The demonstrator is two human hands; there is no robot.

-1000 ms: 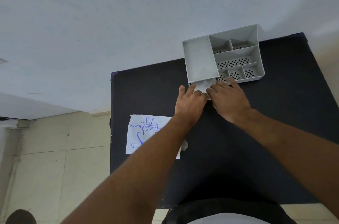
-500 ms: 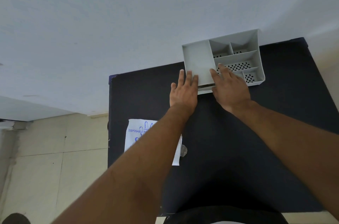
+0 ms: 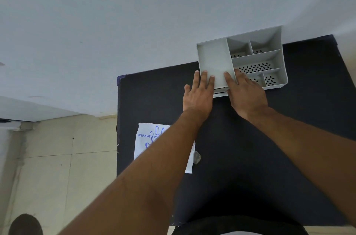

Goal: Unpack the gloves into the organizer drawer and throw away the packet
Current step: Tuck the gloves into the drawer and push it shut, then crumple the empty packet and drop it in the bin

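A grey organizer (image 3: 215, 57) with several compartments stands at the far edge of the black table (image 3: 289, 138). Its drawer front (image 3: 220, 94) shows as a thin pale strip at the near side, almost flush with the body. My left hand (image 3: 199, 94) lies flat, fingertips on the organizer's near left corner. My right hand (image 3: 246, 94) lies flat beside it, fingers over the near edge and the divider. Neither hand holds anything. The gloves are not visible. The white glove packet (image 3: 148, 140) with blue print lies on the table's left side, partly under my left forearm.
A small crumpled clear scrap (image 3: 196, 157) lies by the packet's right edge. The white wall rises right behind the organizer. Beige floor tiles (image 3: 63, 167) lie left of the table, with a dark round thing (image 3: 25, 225) at the bottom left.
The drawer, open with white gloves showing a second ago, has slid in almost fully. Both hands moved forward with it and now rest against the organizer's near edge.
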